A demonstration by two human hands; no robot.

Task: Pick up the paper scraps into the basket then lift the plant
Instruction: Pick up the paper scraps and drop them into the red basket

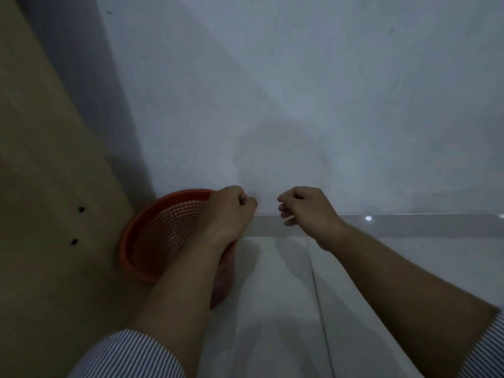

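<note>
I am counting one basket [152, 241] and two hands in view — no more of the task's things are showing here. The basket is orange-red, round, with a mesh wall; it is sitting on the floor [278, 296] in the corner, its left side pressing against a tan wooden panel [41, 159] and its far rim close to the wall's skirting [409, 225]. Being round, it has no long axis to speak of; its opening is facing up and tilting a little toward me. I cannot tell whether anything is lying inside it.

My left hand [229, 211] is hovering over the right part of the basket's rim, curled into a loose fist with the knuckles toward the wall; whether it is pinching anything, I cannot tell. My right hand [305, 208] is hanging well to the right of the basket, above the skirting, its fingers [286, 214] half curled and seemingly gripping nothing. The two hands are apart, with a clear gap between them. Both forearms are bare, with striped sleeves [131, 356] rolled up near the bottom edge.

The floor is showing pale glossy tiles with a grout line [319, 301] running away from me. The wall [300, 91] is plain grey-white — the room is dim, and two dark holes [77, 225] are marking the wooden panel.
</note>
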